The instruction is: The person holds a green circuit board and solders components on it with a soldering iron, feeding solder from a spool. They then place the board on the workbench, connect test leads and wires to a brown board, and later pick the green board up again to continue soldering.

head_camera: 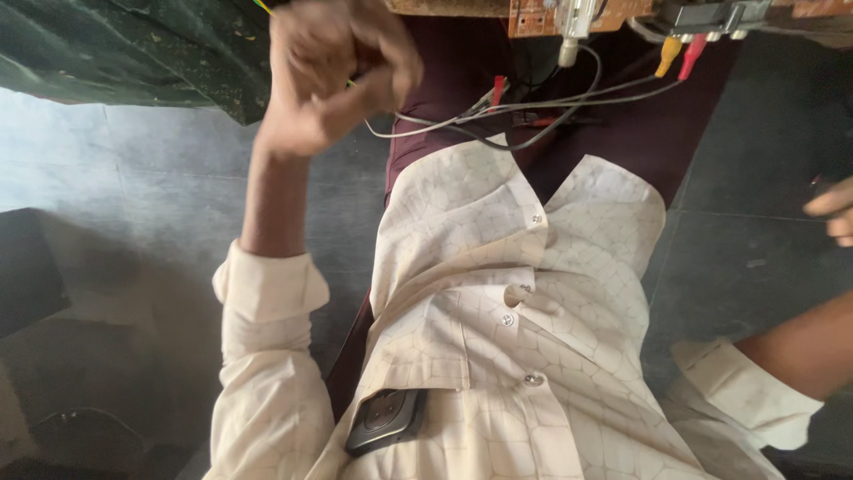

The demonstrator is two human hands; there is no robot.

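A head-worn camera looks straight down a person's own body, over a cream patterned shirt (533, 356) with a dark phone (386, 420) poking from its chest pocket. The landmark is a brown circuit board (533, 13) at the top edge of the view, just past the person's lap.

The left hand (342, 67) is raised to the left of the board, fingers curled together in a loose fist. They appear to pinch a thin yellow-green wire (263, 7) that shows briefly above the knuckles; the exact grip is hidden by the fingers. The right hand (833, 212) sits well to the right of the board and lower, cut off by the frame, so whether it is spread or closed cannot be told.

From the board's underside a bundle of thin grey cables (498, 116) droops over the dark maroon trousers (640, 124), with small red and yellow plugs (680, 52) just below the board's right part.

The wire looks light, thin and limp, likely to slip or kink, and easy to tear at its joint; a gentle pinch close to the board end seems the safer hold.

A dark green cloth (133, 53) hangs left of the board, close by the left hand. Grey tiled floor (764, 267) lies on both sides of the legs, giving room outward, while the loose cables beneath the board could snag a moving hand
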